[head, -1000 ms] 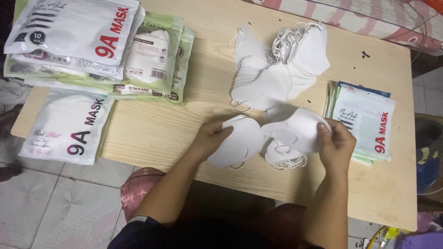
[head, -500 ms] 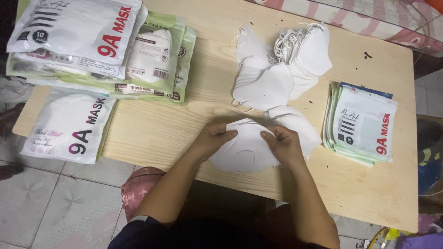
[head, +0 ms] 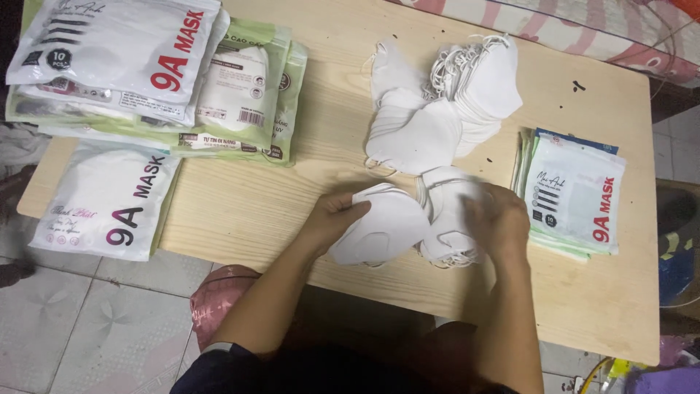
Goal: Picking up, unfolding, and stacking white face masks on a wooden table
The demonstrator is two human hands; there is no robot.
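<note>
Left hand [head: 332, 219] fingers pinch the folded white fabric mask [head: 383, 230]; blurred right hand [head: 499, 219], grip unclear, rests on the small white mask stack [head: 446, 211] just beside it: keep edges aligned, lift one only.

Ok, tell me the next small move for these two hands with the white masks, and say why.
Probably the right hand should lift one mask off the small stack beneath it and lay it on the mask the left hand pins to the table. The left hand is already steadying that mask, and the right rests on the loose stack beside it.
</note>
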